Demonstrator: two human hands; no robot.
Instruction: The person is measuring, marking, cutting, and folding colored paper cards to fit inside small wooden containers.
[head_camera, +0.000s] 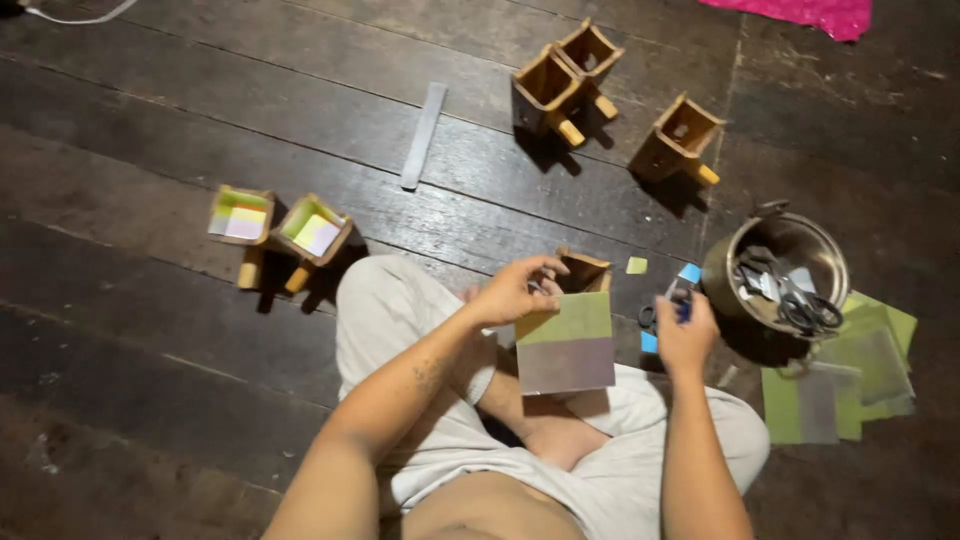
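My left hand (515, 290) pinches the top edge of a square paper sheet (566, 343), green on its upper half and grey-purple below, hanging over my lap. Just behind the sheet stands a small wooden box mould (586, 271). My right hand (685, 335) grips blue-handled scissors (668, 309) beside the sheet, close to a metal pot.
A metal pot (735, 245) holding scissors and bits sits at right, with green paper sheets (850, 375) beside it. Three empty wooden moulds (600, 95) stand farther off, two paper-lined ones (280, 230) at left. A grey strip (423, 135) lies on the dark plank floor.
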